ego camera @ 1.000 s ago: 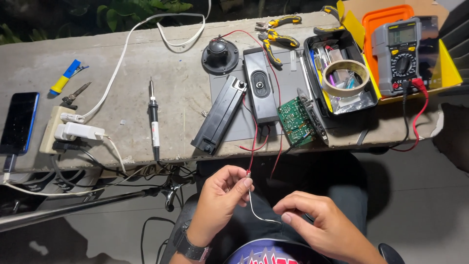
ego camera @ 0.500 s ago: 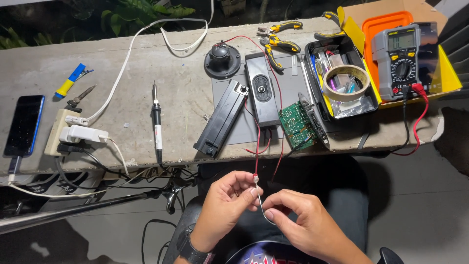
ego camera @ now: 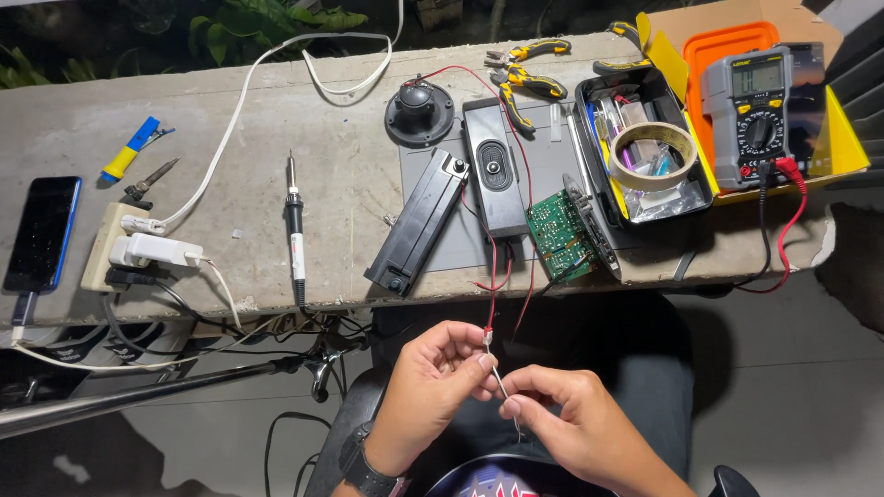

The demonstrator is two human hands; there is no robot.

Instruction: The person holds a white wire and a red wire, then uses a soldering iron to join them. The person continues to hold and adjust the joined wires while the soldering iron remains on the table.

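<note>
Below the concrete table [ego camera: 276, 120] edge, the left hand [ego camera: 433, 387] pinches the red wire [ego camera: 493, 276] end at its fingertips, while the right hand [ego camera: 571, 428] grips a thin metal strand [ego camera: 500, 385] touching it.

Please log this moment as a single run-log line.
left hand: pinches red wire end | right hand: pinches thin silver wire | wires: meet at fingertips | soldering iron: on bench
</note>
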